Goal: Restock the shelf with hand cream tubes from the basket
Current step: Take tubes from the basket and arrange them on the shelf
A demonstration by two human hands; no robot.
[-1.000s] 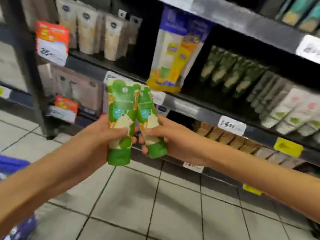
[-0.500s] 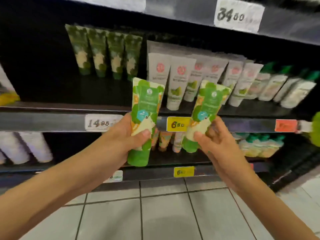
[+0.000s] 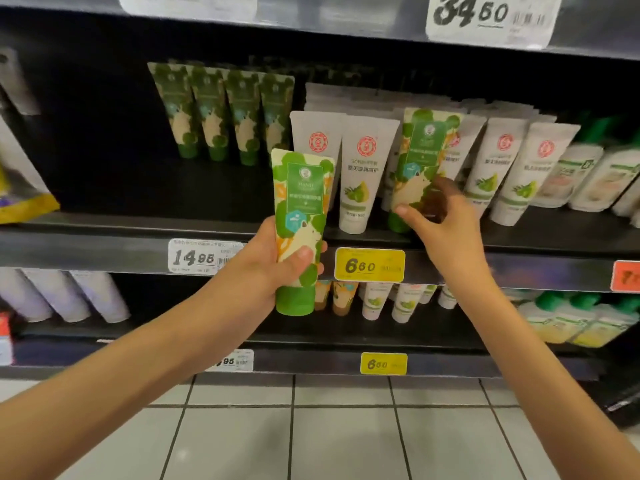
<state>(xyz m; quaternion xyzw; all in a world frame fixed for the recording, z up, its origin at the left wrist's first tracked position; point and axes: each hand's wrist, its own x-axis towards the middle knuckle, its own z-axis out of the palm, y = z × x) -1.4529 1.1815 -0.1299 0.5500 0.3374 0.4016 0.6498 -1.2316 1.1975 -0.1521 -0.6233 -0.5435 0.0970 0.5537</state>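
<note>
Well, I judge this about midway through one placing round: neither tube in my hands is set down yet. The green plastic hand cream tube with a pale bear print (image 3: 300, 216) stands upright, cap down, in my left hand (image 3: 273, 271), whose fingers (image 3: 302, 253) are wrapped round its lower half. It hangs in front of the lip of the dark metal shelf (image 3: 104, 247), not on it. A second green bear-print tube (image 3: 424, 157) sits at two o'clock from the first, gripped by my right hand (image 3: 443, 223), thumb on the front and the rest curled behind. Its cap is low by the shelf board, though I cannot tell whether it touches. At eleven o'clock, deep on the same board, a row of four matching green tubes (image 3: 221, 112) already stands, so I'd say both belong there. The basket is out of view, so I cannot say how many remain.

Outward, white plastic tubes with a red round emblem (image 3: 363, 174) crowd from one to three o'clock, directly behind the second tube. That looks like the wrong lane, and they seem easy to knock over. Below them hangs a yellow price tag (image 3: 369, 265), and at nine o'clock a white price tag (image 3: 204, 256).
</note>
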